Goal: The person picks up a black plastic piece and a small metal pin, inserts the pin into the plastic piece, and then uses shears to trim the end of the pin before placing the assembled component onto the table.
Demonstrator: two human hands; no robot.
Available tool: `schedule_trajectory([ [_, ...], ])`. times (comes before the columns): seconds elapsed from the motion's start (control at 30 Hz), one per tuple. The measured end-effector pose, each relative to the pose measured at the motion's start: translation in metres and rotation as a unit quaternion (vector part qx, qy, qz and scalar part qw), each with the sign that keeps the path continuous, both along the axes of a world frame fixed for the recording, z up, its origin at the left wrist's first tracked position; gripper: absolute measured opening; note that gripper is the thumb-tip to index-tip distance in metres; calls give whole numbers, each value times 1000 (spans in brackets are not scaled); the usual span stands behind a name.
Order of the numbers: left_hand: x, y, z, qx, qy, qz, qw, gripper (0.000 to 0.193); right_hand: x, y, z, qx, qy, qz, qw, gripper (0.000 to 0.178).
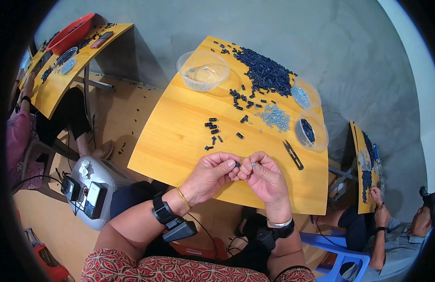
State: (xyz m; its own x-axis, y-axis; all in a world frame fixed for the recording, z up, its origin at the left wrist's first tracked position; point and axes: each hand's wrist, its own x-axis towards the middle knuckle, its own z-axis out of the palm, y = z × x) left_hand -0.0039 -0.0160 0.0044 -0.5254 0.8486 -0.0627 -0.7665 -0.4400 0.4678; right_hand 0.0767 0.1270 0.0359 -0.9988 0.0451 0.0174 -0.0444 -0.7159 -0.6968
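Above the table's near edge, my two hands meet at the fingertips. My left hand [216,172] pinches a small dark plastic part [237,164]. Between the thumb and fingers of my right hand [266,178] is a tiny silvery-blue piece that looks like a screw [253,164]. Beyond them lies a loose group of black parts [214,131]. Farther off are a scatter of small silvery screws [275,117] and a large heap of dark plastic parts [264,70]. Black thread snips [293,155] rest to the right of my hands.
A clear bowl [203,83] with a few pieces stands at the table's far left. Two clear containers sit along the right edge, one holding screws [300,96], one dark parts [307,130]. People work at tables left and right. A grey stool [93,176] carries electronic devices.
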Motion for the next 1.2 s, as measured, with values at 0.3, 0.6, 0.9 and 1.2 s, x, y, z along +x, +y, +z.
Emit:
schedule_trajectory([
  [0.3,0,1,1,-4,8,-5,1000,15,-1,-2,2,12,-8,-12,1000,11],
  [0.6,-1,0,0,5,3,-10,1000,14,0,2,2,63,5,-34,997,11],
  [0.9,-1,-1,-1,-6,3,-8,1000,13,2,1,4,76,-9,-45,996,12],
  [1.2,-1,-1,-2,-2,7,-17,1000,15,2,-7,-2,386,35,-236,891,8],
])
